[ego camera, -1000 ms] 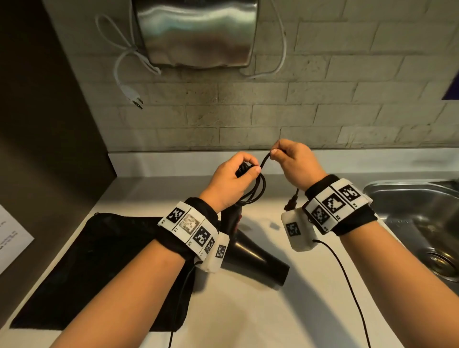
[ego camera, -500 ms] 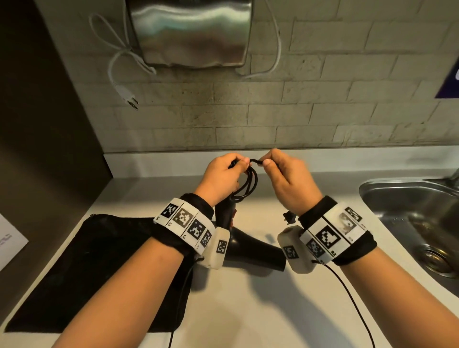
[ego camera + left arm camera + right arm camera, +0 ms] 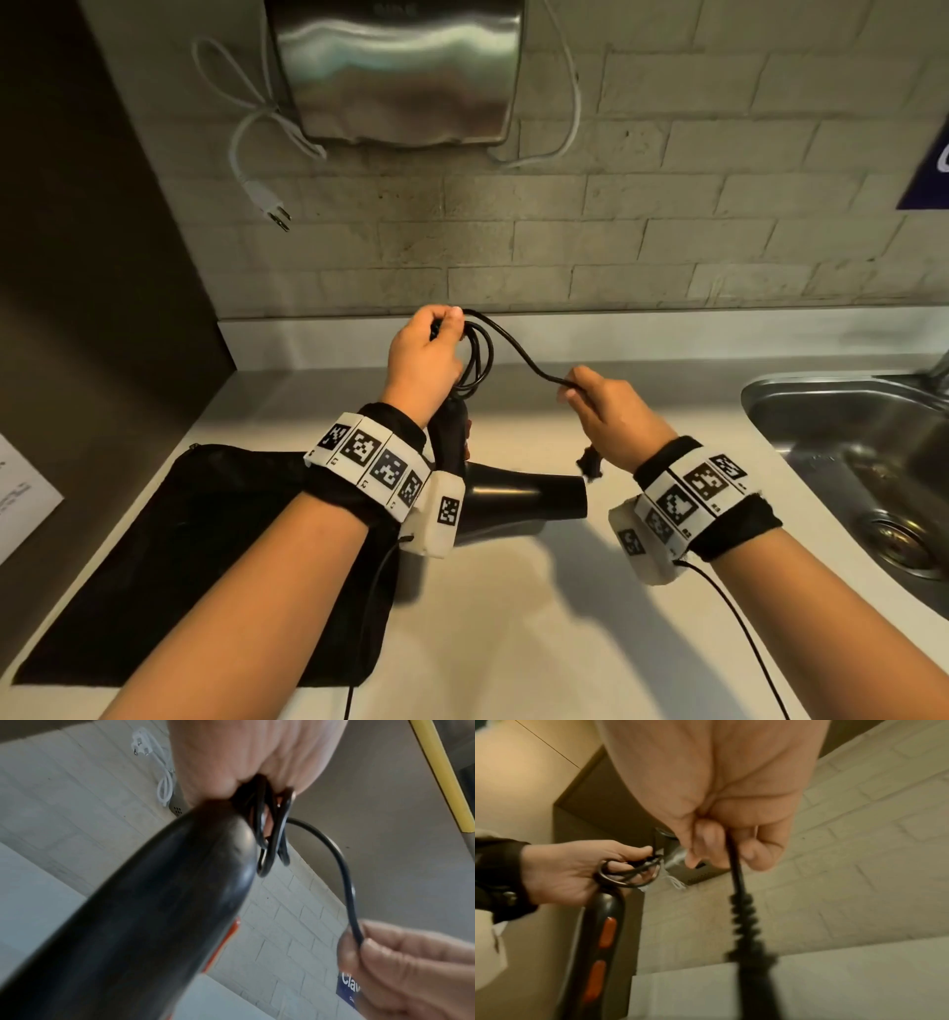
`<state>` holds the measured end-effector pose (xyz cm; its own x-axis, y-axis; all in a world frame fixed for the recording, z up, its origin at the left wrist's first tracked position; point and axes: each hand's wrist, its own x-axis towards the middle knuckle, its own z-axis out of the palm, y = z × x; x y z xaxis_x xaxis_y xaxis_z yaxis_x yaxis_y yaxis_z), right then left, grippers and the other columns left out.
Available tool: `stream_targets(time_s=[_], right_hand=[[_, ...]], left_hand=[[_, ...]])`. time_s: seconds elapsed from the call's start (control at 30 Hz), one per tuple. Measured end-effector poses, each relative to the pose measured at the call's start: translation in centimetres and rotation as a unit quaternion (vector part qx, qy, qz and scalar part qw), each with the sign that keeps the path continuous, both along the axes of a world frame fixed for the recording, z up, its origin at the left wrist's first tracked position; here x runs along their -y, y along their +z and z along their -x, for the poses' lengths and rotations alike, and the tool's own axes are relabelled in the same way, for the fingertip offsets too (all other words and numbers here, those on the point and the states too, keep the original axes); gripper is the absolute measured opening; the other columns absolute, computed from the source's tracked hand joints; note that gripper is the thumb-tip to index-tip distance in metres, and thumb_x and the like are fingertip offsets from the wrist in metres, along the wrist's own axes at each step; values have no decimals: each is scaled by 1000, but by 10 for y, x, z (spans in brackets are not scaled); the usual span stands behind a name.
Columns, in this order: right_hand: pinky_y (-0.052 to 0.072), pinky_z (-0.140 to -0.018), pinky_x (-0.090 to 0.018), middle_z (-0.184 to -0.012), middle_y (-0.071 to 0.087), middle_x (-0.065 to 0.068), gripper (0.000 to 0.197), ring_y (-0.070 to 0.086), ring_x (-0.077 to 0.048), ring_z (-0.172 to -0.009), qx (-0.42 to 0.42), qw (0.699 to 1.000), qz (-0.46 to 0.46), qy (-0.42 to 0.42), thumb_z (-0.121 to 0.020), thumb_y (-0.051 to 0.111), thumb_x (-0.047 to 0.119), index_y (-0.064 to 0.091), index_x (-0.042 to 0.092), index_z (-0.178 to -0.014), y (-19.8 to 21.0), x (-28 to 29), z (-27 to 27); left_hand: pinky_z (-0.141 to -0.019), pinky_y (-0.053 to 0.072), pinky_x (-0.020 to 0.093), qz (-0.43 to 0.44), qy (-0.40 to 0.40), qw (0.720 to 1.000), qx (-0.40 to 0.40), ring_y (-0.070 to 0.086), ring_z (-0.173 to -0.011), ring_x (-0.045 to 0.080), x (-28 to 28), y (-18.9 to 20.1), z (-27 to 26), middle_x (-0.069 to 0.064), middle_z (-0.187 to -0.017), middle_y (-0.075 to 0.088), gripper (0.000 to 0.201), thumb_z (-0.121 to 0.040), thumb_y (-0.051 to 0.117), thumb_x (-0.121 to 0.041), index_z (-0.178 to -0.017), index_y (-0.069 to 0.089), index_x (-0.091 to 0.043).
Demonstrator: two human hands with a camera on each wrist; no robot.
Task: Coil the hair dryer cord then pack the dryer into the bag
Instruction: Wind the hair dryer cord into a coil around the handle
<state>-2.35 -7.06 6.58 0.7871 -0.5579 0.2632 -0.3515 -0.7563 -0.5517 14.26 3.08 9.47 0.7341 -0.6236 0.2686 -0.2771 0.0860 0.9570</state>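
While both hands work above it, counter (image 3: 513,642): pale, running along the brick wall.
Bag (image 3: 205,555): black, lying flat on the counter at the left.
Hair dryer (image 3: 524,496): black, handle up in the left hand, nozzle pointing right, low over the counter.
Left hand (image 3: 423,360): curled round the handle top and the cord loops.
Right hand (image 3: 606,411): apart from the left, pinching the cord.
Cord (image 3: 518,349): several loops gathered, one strand arching between the hands.

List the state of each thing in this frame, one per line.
Cord: partly coiled, the tail uncoiled.
Hair dryer: out of the bag.
Bag: flat on the counter.
Left hand: grips the loops.
Right hand: pinches the tail.
White plug: hanging unplugged.
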Motion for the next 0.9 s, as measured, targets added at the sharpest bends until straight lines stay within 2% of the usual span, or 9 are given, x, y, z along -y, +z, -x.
stream_targets(time_s=[0.17, 0.3, 0.4, 0.47, 0.53, 0.63, 0.73, 0.8, 0.9], right_hand=[[36, -69, -26, -86, 58, -10, 18, 52, -25, -77, -33, 997, -40, -53, -93, 38, 6, 55, 0, -94, -23, 23, 4], [34, -80, -24, -99, 55, -13, 22, 50, -31, -97, -62, 995, 25, -68, -88, 44, -4, 65, 2, -85, -39, 33, 5], [43, -80, -24, -92, 46, -6, 25, 51, -32, -92, -59, 994, 23, -92, -82, 46, -11, 66, 5, -82, -42, 37, 7], [38, -67, -9, -92, 43, -8, 22, 53, -27, -81, -15, 994, -20, -103, -83, 46, -12, 65, -1, -86, -32, 34, 8], [40, -65, -2, -91, 47, -12, 18, 55, -19, -71, 71, 992, -31, -99, -81, 50, -13, 64, -3, -85, -18, 26, 6], [47, -68, -4, -87, 52, -4, 21, 56, -12, -72, 213, 973, -58, -63, -80, 55, -9, 60, 11, -78, 5, 5, 0], [51, -67, -16, -83, 55, 0, 29, 59, -13, -71, 309, 946, -95, -3, -79, 58, 1, 53, 28, -74, 26, -20, -7], [53, -68, -25, -81, 58, 3, 22, 61, -18, -72, 342, 931, -123, 36, -76, 58, 9, 52, 30, -76, 35, -34, -12], [53, -70, -26, -80, 60, 2, 26, 63, -23, -78, 330, 936, -115, 49, -77, 62, 1, 54, 26, -77, 34, -42, -22]], left_hand=[[-38, 35, 13, 21, -30, 999, -20, 40, -38, 6, -3, -1, 0, -2, -61, 45, 20, -95, 44, -24, -77, 51, -25], [-39, 36, 14, 15, -34, 999, -3, 39, -34, 3, -3, -3, -1, -1, -55, 39, 19, -95, 43, -26, -77, 50, -27], [-41, 36, 12, 6, -45, 999, 4, 39, -35, 2, -4, -3, -4, -2, -55, 39, 18, -95, 42, -27, -80, 51, -27], [-40, 35, 13, 9, -61, 998, -7, 37, -34, 3, -4, -3, -4, -2, -56, 37, 19, -96, 41, -26, -80, 51, -25], [-37, 31, 12, 18, -80, 996, -32, 33, -33, 3, -4, -2, -3, -2, -57, 34, 21, -96, 39, -24, -79, 51, -22], [-36, 28, 12, 20, -106, 992, -58, 31, -34, 2, -2, 0, 0, -3, -58, 32, 23, -97, 37, -22, -79, 51, -20], [-42, 26, 16, 11, -124, 990, -73, 29, -43, 4, 0, -1, 2, -8, -53, 33, 24, -97, 37, -25, -78, 52, -23], [-44, 26, 17, 8, -129, 988, -84, 29, -46, 5, 0, -1, 3, -10, -52, 34, 24, -96, 38, -28, -78, 53, -25], [-44, 29, 15, 11, -125, 987, -98, 31, -46, 5, 1, -1, 5, -7, -58, 36, 22, -96, 39, -31, -81, 54, -24]])
